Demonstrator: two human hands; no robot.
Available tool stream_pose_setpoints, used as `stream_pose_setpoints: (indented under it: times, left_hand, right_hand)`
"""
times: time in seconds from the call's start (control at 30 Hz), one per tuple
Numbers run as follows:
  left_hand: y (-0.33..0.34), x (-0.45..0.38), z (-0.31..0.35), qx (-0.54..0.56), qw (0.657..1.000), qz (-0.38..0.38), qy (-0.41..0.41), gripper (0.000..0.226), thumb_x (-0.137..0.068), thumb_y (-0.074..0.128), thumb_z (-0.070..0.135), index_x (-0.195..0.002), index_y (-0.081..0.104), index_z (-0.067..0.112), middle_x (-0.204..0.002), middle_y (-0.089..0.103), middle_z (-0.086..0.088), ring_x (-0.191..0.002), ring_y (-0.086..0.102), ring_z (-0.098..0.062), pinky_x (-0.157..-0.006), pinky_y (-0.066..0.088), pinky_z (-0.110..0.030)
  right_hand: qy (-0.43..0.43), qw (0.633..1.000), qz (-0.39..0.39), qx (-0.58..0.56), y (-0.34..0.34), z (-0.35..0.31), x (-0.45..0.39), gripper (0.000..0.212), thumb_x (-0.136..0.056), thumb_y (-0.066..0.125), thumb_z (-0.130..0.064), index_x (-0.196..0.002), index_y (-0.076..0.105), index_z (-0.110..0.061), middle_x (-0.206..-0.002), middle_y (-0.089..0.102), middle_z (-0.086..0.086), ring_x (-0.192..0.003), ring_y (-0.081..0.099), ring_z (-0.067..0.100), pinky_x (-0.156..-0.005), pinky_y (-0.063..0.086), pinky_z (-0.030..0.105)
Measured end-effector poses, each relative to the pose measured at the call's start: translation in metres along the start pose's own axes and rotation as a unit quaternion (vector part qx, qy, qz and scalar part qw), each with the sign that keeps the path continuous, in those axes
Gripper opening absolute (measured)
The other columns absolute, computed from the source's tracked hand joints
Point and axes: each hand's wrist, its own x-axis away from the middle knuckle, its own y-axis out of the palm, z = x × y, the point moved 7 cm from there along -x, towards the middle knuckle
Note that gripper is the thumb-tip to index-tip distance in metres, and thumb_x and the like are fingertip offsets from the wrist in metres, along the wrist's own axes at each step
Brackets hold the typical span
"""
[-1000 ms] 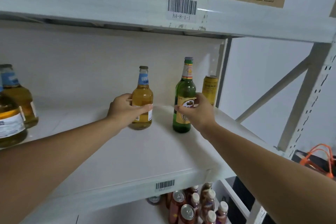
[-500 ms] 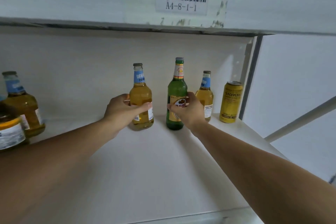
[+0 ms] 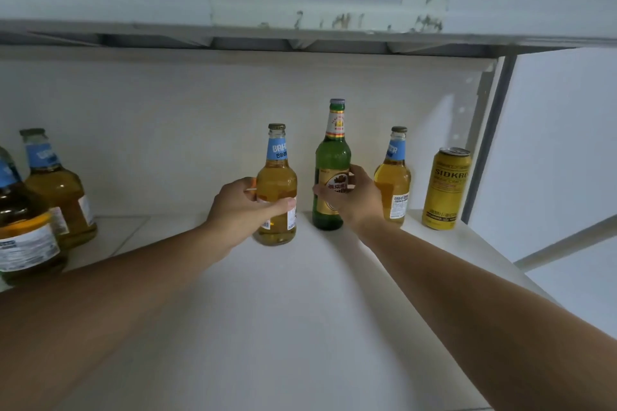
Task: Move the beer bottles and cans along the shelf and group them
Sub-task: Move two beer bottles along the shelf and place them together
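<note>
Two bottles are in hand at mid-shelf. Left hand (image 3: 242,210) wraps the belly of a clear bottle of amber beer (image 3: 276,188), thumb across the front label. Right hand (image 3: 355,198) clasps the green bottle (image 3: 332,157) at its gold label, fingers curled round the far side. Both stand upright on the white shelf (image 3: 300,310), caps up, long axes vertical, front labels toward the camera. They sit near each other, not touching.

To the right stand a second amber bottle (image 3: 394,177) and a yellow can (image 3: 445,190); two more amber bottles (image 3: 50,190) wait at far left.

Judgement: the step is sliding this pair along to join a group. Best done low on the body, bases kept flat on the shelf, moved slowly so the tall green one does not tip or knock its amber neighbour on the right, which stands just beside the knuckles.
</note>
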Motion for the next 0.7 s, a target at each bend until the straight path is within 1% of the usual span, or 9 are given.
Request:
stream_pose_setpoints:
  times: [0.07, 0.13, 0.2, 0.27, 0.33, 0.4, 0.47, 0.6, 0.7]
  left_hand:
    - [0.004, 0.003, 0.003, 0.003, 1.0, -0.009, 0.007, 0.055, -0.071, 0.096, 0.062, -0.114, 0.077, 0.034, -0.113, 0.082, 0.011, -0.111, 0.077, -0.017, -0.105, 0.062, -0.049]
    - [0.008, 0.006, 0.006, 0.016, 1.0, -0.018, 0.018, 0.058, -0.066, 0.096, 0.064, -0.112, 0.079, 0.034, -0.109, 0.083, 0.012, -0.109, 0.078, -0.016, -0.103, 0.063, -0.049]
    - [0.015, 0.01, 0.009, 0.031, 0.999, -0.027, 0.028, 0.064, -0.058, 0.095, 0.068, -0.11, 0.08, 0.034, -0.107, 0.084, 0.012, -0.107, 0.079, -0.015, -0.102, 0.063, -0.048]
    - [0.025, 0.014, 0.012, 0.047, 0.997, -0.044, 0.034, 0.068, -0.053, 0.094, 0.069, -0.11, 0.08, 0.033, -0.106, 0.084, 0.011, -0.106, 0.08, -0.016, -0.102, 0.063, -0.048]
    - [0.038, 0.016, 0.016, 0.06, 0.996, -0.064, 0.036, 0.066, -0.054, 0.096, 0.066, -0.109, 0.081, 0.033, -0.105, 0.085, 0.01, -0.105, 0.081, -0.016, -0.102, 0.063, -0.048]
    - [0.054, 0.017, 0.021, 0.071, 0.994, -0.077, 0.042, 0.062, -0.055, 0.097, 0.061, -0.107, 0.083, 0.032, -0.102, 0.085, 0.009, -0.103, 0.082, -0.016, -0.102, 0.063, -0.048]
    - [0.073, 0.021, 0.027, 0.079, 0.993, -0.081, 0.044, 0.056, -0.056, 0.097, 0.057, -0.104, 0.083, 0.031, -0.099, 0.085, 0.009, -0.1, 0.082, -0.015, -0.101, 0.064, -0.048]
    - [0.114, 0.032, 0.044, 0.059, 0.993, -0.076, 0.063, 0.05, -0.068, 0.098, 0.054, -0.111, 0.082, 0.033, -0.101, 0.084, 0.014, -0.102, 0.08, -0.012, -0.096, 0.066, -0.044]
    - [0.138, 0.037, 0.056, 0.049, 0.995, -0.066, 0.065, 0.051, -0.07, 0.098, 0.055, -0.115, 0.081, 0.035, -0.103, 0.084, 0.017, -0.105, 0.079, -0.009, -0.097, 0.066, -0.042]
  right_hand:
    - [-0.001, 1.0, -0.001, 0.009, -0.007, -0.002, 0.005, 0.085, -0.085, 0.087, -0.052, -0.157, 0.051, -0.024, -0.142, 0.068, -0.005, -0.122, 0.067, 0.018, -0.098, 0.061, 0.037]
    - [-0.005, 0.999, 0.015, 0.052, -0.02, -0.005, 0.012, 0.082, -0.09, 0.079, -0.06, -0.159, 0.051, -0.026, -0.148, 0.065, -0.004, -0.124, 0.069, 0.021, -0.087, 0.058, 0.031]
    - [-0.023, 0.994, 0.03, 0.107, -0.035, -0.008, 0.02, 0.071, -0.094, 0.074, -0.061, -0.154, 0.057, -0.027, -0.148, 0.066, -0.004, -0.115, 0.072, 0.018, -0.081, 0.053, 0.028]
    - [-0.042, 0.985, 0.02, 0.164, -0.047, -0.009, 0.029, 0.061, -0.094, 0.072, -0.058, -0.147, 0.063, -0.028, -0.142, 0.069, -0.006, -0.107, 0.071, 0.014, -0.081, 0.052, 0.029]
    - [-0.056, 0.973, 0.003, 0.224, -0.06, -0.009, 0.038, 0.055, -0.092, 0.072, -0.056, -0.14, 0.067, -0.03, -0.135, 0.072, -0.007, -0.107, 0.07, 0.014, -0.084, 0.056, 0.031]
    - [-0.057, 0.961, 0.001, 0.271, -0.075, -0.005, 0.047, 0.048, -0.09, 0.072, -0.054, -0.132, 0.071, -0.031, -0.127, 0.074, -0.009, -0.107, 0.072, 0.016, -0.088, 0.061, 0.038]
    - [-0.044, 0.955, 0.001, 0.295, -0.093, 0.003, 0.056, 0.045, -0.088, 0.072, -0.055, -0.126, 0.072, -0.031, -0.122, 0.074, -0.013, -0.104, 0.072, 0.016, -0.087, 0.062, 0.039]
    - [-0.018, 0.944, -0.004, 0.33, -0.13, 0.019, 0.072, 0.058, -0.078, 0.061, -0.075, -0.118, 0.072, -0.035, -0.107, 0.074, -0.015, -0.096, 0.071, 0.012, -0.083, 0.062, 0.039]
    - [-0.006, 0.945, -0.004, 0.328, -0.153, 0.031, 0.073, 0.038, -0.087, 0.066, -0.063, -0.112, 0.073, -0.035, -0.101, 0.072, -0.013, -0.095, 0.069, 0.014, -0.084, 0.061, 0.038]
